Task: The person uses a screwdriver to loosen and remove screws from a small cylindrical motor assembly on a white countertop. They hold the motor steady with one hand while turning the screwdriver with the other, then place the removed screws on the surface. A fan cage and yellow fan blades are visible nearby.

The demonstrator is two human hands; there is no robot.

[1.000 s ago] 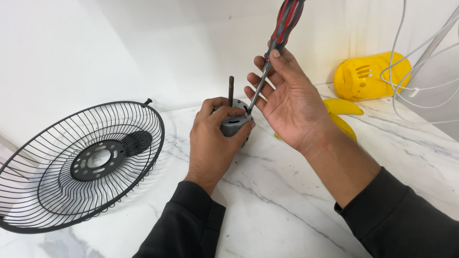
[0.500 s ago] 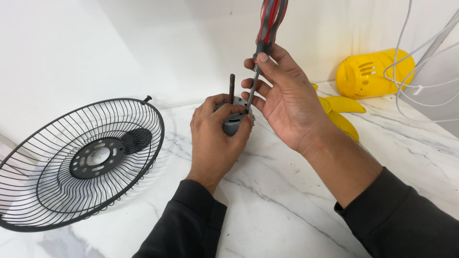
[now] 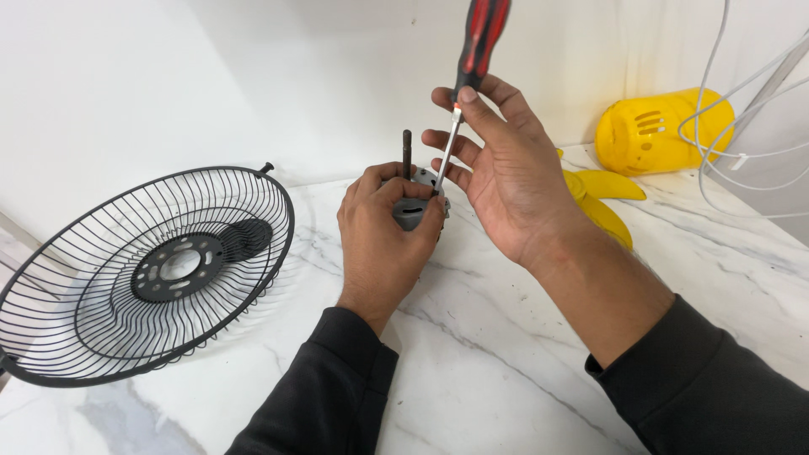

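My left hand (image 3: 383,240) grips a small grey fan motor (image 3: 415,209) standing on the white marble counter (image 3: 472,354), its dark shaft (image 3: 407,153) pointing straight up. My right hand (image 3: 497,168) holds a screwdriver with a red and black handle (image 3: 482,38) nearly upright. Its metal blade (image 3: 447,156) runs down past my fingers, and the tip meets the top of the motor right beside my left fingertips.
A black wire fan guard (image 3: 143,274) lies tilted at the left of the counter. Yellow fan blades (image 3: 602,202) lie behind my right wrist, a yellow motor housing (image 3: 661,131) stands at the back right, and white cables (image 3: 742,143) hang by the wall.
My right hand has raised the screwdriver from a slant to nearly upright over the motor. My left hand and the motor have stayed in place.
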